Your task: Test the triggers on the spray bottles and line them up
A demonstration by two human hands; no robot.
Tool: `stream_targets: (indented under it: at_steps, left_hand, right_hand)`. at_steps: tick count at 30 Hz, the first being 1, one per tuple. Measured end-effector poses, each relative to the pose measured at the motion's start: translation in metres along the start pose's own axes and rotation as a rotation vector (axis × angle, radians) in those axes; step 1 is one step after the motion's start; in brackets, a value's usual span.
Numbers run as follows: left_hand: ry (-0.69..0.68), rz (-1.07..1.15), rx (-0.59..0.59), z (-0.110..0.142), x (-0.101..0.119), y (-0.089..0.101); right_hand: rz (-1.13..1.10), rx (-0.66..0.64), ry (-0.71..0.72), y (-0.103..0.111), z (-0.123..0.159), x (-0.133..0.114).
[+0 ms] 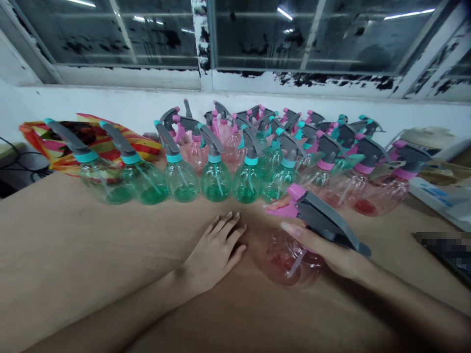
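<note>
My right hand is wrapped round the neck of a pink spray bottle, just under its grey and pink trigger head. The bottle leans a little, and I cannot tell whether its base touches the table. Palm down on the wooden table, my left hand lies with its fingers spread and holds nothing. Beyond the hands stands a front row of spray bottles: green ones with turquoise collars, such as the green spray bottle, and pink ones to the right, such as the pink spray bottle.
Several more spray bottles crowd behind the front row. A red and yellow plastic bag lies at the back left, near dark cables. A white box sits at the right. Windows line the wall behind.
</note>
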State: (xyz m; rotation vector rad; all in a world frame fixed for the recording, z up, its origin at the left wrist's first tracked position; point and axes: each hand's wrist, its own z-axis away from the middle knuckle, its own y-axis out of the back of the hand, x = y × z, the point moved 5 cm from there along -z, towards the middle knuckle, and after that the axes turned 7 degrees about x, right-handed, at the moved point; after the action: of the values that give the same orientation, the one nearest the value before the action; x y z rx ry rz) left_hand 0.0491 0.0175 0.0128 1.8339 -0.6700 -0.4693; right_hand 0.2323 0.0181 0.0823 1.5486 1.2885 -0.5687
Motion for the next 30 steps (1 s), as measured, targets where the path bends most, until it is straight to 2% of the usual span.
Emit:
stream_targets:
  at_steps: [7, 12, 19, 24, 30]
  left_hand:
    - [-0.026, -0.004, 0.008, 0.000, -0.001, 0.004]
    - [-0.054, -0.054, 0.040, 0.002, -0.003, 0.004]
    - [-0.064, -0.038, 0.047, 0.002, -0.003, 0.003]
    - [-0.078, -0.059, 0.061, 0.002, -0.002, 0.003]
    - [-0.081, -0.070, 0.087, 0.004, -0.003, 0.004]
  right_hand:
    - [0.036, 0.028, -0.035, 0.002, -0.005, -0.016]
    - [0.099, 0.056, -0.057, 0.005, -0.003, -0.011]
    - [-0.047, -0.005, 0.031, 0.002, -0.007, -0.016]
    - [0.006, -0.037, -0.003, 0.003, -0.003, -0.014]
    - [0.100, -0.021, 0.040, 0.004, -0.002, -0.010]
